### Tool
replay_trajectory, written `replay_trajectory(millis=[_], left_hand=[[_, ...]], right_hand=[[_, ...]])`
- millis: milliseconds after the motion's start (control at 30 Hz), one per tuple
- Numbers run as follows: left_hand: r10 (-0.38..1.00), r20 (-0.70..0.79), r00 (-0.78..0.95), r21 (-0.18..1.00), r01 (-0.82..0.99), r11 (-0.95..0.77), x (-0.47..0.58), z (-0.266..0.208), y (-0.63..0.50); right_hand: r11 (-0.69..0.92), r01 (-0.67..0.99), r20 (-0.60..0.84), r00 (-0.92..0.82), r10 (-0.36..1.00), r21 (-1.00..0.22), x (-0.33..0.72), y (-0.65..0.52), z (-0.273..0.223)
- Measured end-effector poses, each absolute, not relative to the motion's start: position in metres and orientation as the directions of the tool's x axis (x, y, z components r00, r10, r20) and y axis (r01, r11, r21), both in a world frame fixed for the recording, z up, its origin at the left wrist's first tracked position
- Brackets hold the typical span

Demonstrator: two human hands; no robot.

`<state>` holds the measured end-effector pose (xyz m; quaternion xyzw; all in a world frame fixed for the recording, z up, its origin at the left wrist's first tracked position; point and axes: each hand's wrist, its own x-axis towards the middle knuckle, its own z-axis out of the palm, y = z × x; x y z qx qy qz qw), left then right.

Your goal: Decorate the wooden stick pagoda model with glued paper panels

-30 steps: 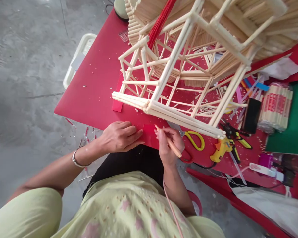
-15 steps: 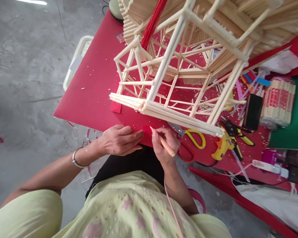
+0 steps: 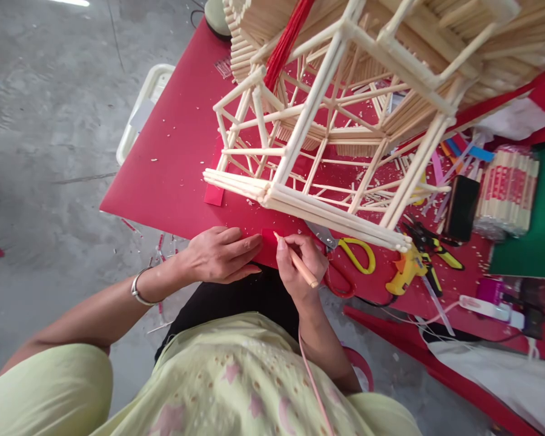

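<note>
Holding a pencil-like orange stick [image 3: 305,271], the right hand [image 3: 296,280] is at the near edge of the red table [image 3: 154,191]. Its thumb and fingers are clamped on the stick, in the way one holds a pen for writing. The pointed pale tip looks forward and to the left, above a small piece of red paper [image 3: 269,242], and the blunt end leans back toward the wrist. Whether the tip touches the paper, I cannot tell. The right forearm rises almost straight from the body, with the elbow near to the side.

The left hand [image 3: 223,254] comes from the left side with the forearm stretched obliquely, and a silver bracelet [image 3: 138,290] is around its wrist. Its back is turned upward, the fingers are bent and lie close together, pointing to the right. The fingertips reach the left side of the red paper; if they pinch it or only press on it, I cannot tell. So the paper is between the two hands, at the table edge, just in front of the black-clothed lap [image 3: 236,315].

Beyond the hands stands a large frame of wooden sticks [image 3: 336,218], with a red tassel [image 3: 288,42] hanging in it. Just to the right of the right hand lie the scissors [image 3: 358,254] with yellow and red handles, and farther to the right a yellow glue gun [image 3: 406,272].
</note>
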<state>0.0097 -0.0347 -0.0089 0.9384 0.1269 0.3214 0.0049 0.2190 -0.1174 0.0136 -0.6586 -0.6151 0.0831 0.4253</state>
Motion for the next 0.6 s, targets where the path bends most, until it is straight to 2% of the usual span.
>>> replay_trajectory(millis=[133, 300, 467, 600], left_hand=[[0.242, 0.599, 0.763, 0.083, 0.242, -0.967, 0.01, -0.01, -0.035], [0.274, 0.583, 0.765, 0.143, 0.235, -0.961, 0.01, -0.01, -0.035], [0.297, 0.573, 0.764, 0.167, 0.246, -0.955, 0.012, -0.006, -0.034], [0.295, 0.566, 0.769, 0.146, 0.259, -0.955, 0.014, -0.003, -0.034]], right_hand=[[0.139, 0.733, 0.427, 0.221, 0.877, -0.666, 0.219, -0.117, 0.015], [0.126, 0.733, 0.451, 0.265, 0.852, -0.668, 0.22, -0.121, 0.012], [0.043, 0.65, 0.323, 0.319, 0.891, -0.759, 0.213, -0.124, 0.013], [0.055, 0.677, 0.364, 0.324, 0.873, -0.734, 0.207, -0.12, 0.015]])
